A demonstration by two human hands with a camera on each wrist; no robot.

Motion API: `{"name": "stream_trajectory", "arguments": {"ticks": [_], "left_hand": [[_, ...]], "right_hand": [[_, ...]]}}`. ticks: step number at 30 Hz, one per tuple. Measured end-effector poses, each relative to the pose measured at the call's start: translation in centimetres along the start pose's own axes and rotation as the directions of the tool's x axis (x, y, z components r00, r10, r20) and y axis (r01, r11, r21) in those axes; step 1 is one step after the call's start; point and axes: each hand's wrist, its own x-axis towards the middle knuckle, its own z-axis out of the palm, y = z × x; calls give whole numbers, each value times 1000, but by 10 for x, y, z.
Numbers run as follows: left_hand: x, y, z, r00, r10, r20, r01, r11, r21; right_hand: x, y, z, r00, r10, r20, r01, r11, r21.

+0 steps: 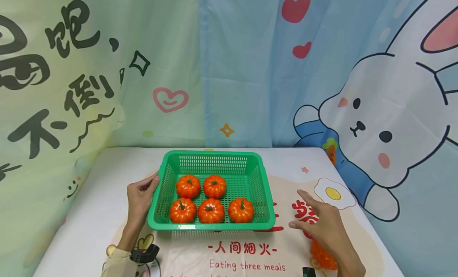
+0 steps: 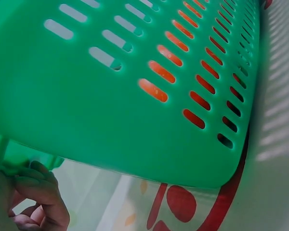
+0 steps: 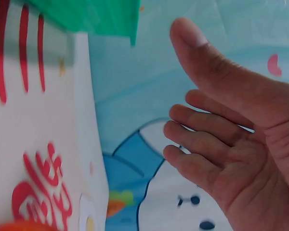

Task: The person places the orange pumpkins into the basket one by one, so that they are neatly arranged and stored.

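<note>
A green plastic basket (image 1: 212,227) with slotted walls is in the middle of the head view. Inside it sit several small orange pumpkins (image 1: 211,210) with green stems, two in the back row and the others in front. My left hand (image 1: 140,199) grips the basket's left rim between thumb and fingers. In the left wrist view those curled fingers (image 2: 41,192) show at the rim, beside the basket wall (image 2: 77,115). To the right of the basket, my right hand (image 1: 323,221) is apart from it, thumb and fingers spread, holding nothing.
The table is covered by a printed cloth (image 1: 247,258) with red lettering and a fried-egg picture (image 1: 332,193). Behind the table's far edge hangs a curtain (image 1: 236,70) with a rabbit and hearts. Dark straps (image 1: 144,254) circle the wrists.
</note>
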Motion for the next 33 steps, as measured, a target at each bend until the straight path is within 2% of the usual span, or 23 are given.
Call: {"name": "stream_trajectory", "arguments": {"ticks": [5, 11, 20, 25, 33], "left_hand": [[1, -2, 1, 1000, 0, -4, 0, 1000, -20], [2, -2, 0, 1000, -12, -6, 11, 1000, -22], [0, -2, 0, 1000, -9, -8, 8, 1000, -11], [1, -2, 1, 1000, -14, -10, 14, 1000, -10], [0, -1, 1, 1000, -18, -13, 18, 1000, -25]], "right_hand": [[-9, 21, 2, 991, 126, 45, -125, 992, -16], [-17, 43, 4, 963, 254, 88, -252, 967, -32], [-33, 73, 6, 947, 293, 132, -290, 956, -38], [-38, 82, 9, 946, 297, 129, -293, 955, -55], [-45, 92, 10, 932, 335, 138, -330, 942, -60]]}}
